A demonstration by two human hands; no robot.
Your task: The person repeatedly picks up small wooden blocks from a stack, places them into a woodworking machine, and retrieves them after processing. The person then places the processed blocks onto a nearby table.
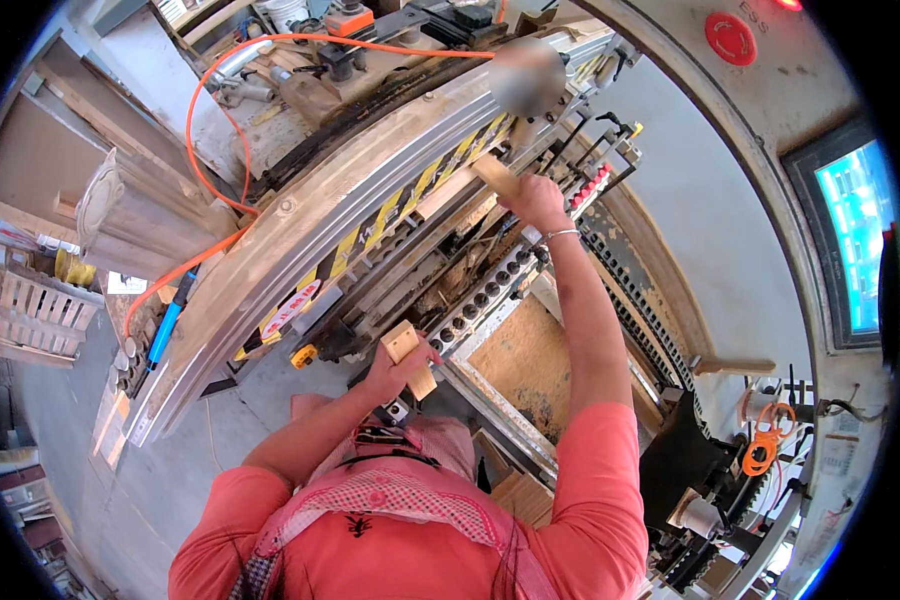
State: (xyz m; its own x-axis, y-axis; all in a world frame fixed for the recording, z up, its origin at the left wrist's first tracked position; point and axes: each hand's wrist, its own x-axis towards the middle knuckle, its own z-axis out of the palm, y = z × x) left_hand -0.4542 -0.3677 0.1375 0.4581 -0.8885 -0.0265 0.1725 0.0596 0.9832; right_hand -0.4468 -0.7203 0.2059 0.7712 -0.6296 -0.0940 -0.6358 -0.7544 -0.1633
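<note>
Closest to me, below a pink checked apron (390, 490), the worker's left hand (390, 374) is closed around a short block (401, 342), squared and pale yellow, with small dark dots on its upturned face and crisp edges. The hands are well apart: farther out, the right hand (537, 203) is clamped on the near end of a slat (495, 176), flat, honey-coloured and smooth-looking, which points away over the machine toward its striped edge. Between them runs a metal rail (482, 300) set with round black knobs, and to its right a brown panel (525, 365), speckled and rough, sits in a pale, worn frame. Past the slat, yellow-and-black tape (410, 200) borders a long beam (270, 265), its grooved metal dulled by dust. A glossy orange hose (198, 105) loops over it. Off to the far left lies a slatted wooden pallet (42, 308), near a dusty, rounded grey column (135, 215).
</note>
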